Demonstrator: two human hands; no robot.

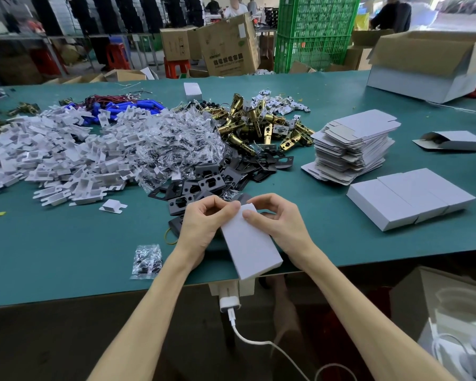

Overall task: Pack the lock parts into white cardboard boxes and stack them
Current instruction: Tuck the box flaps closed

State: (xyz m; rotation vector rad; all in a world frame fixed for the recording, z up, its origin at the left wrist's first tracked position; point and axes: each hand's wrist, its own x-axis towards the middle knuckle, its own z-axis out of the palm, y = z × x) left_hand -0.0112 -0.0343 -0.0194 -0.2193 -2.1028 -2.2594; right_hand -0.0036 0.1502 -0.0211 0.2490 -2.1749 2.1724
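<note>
gripping a small white oblong cardboard box (250,248) by its far end, tilted over the near edge of the teal-topped table (66,257). pinched at the far corner by the curled left hand (204,224); pressed on top by the right hand (272,215) thumb, fingers curled round the end. probably light, thin-walled, easily dented; best held by the long edges, not squeezed flat.
</note>
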